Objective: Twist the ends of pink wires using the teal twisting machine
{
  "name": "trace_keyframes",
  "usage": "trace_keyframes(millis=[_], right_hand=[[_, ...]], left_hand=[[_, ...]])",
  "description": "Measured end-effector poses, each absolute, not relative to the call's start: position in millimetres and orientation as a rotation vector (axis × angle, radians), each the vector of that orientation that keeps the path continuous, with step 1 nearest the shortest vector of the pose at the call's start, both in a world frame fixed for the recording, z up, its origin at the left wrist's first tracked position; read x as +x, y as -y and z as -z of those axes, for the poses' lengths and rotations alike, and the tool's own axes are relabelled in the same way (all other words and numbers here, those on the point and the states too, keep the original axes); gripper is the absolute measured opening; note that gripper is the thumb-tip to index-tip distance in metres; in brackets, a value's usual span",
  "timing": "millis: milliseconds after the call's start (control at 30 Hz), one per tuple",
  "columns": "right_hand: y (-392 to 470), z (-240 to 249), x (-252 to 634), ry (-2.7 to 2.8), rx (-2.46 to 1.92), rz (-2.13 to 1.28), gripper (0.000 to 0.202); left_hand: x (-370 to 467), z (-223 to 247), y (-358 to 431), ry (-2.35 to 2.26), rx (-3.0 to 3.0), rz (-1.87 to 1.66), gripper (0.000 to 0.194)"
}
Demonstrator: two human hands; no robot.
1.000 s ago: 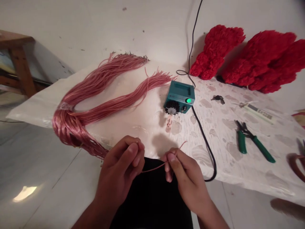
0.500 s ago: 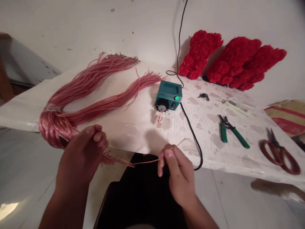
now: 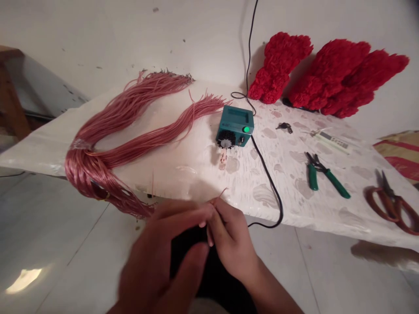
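My right hand (image 3: pixel 231 235) is closed in a pinch on a thin pink cord (image 3: pixel 224 192), whose short end sticks up past the fingers. Beside it, my left hand (image 3: pixel 157 248) has its fingers stretched out and the thumb apart. Its fingertips reach the right thumb and forefinger, and most of the cord is hidden there. A large tied bundle of pink cords (image 3: pixel 137 146) lies bent on the left of the table, with some strands hanging over the front edge. Beyond my hands stands a small teal machine (image 3: pixel 236 124) with a lit green button and a black round part in front.
Green-handled pliers (image 3: pixel 322 174) and orange-handled scissors (image 3: pixel 388 200) lie at the right. Behind them are keys (image 3: pixel 284 127), a pale device (image 3: pixel 332 143) and red fluffy bunches (image 3: pixel 337 83) against the wall. A black cable (image 3: pixel 270 183) loops over the table's front edge.
My left hand has moved right, from near the bundle to my right hand, and its curled fingers have straightened. The right hand keeps its pinch on the cord. The view has shifted slightly.
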State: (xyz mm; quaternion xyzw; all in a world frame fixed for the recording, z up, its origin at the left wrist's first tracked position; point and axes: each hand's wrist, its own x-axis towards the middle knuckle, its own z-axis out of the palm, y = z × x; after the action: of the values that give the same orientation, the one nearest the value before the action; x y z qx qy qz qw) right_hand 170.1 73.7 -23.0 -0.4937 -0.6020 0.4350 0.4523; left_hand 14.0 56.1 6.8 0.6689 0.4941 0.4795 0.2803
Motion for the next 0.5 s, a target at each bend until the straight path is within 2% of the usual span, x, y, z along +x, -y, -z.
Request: trace_keyframes(millis=[33,100,300,500], right_hand=[[-73,21,170,1.521,-1.211,-1.048,0.034],[-71,19,171,1.578,-1.207,-1.006,0.031],[-72,22,173,1.705,-1.167,-0.853,0.028],[-71,15,208,1.739,-1.204,-0.846,0.011]], left_hand=[[24,-7,-59,-1.229,1.84,-1.385,0.029],[38,-5,-72,-1.237,1.829,-1.351,0.031],[44,6,-97,-0.993,1.731,-1.257,0.018],[31,8,-94,-1.082,1.719,-1.193,0.016]])
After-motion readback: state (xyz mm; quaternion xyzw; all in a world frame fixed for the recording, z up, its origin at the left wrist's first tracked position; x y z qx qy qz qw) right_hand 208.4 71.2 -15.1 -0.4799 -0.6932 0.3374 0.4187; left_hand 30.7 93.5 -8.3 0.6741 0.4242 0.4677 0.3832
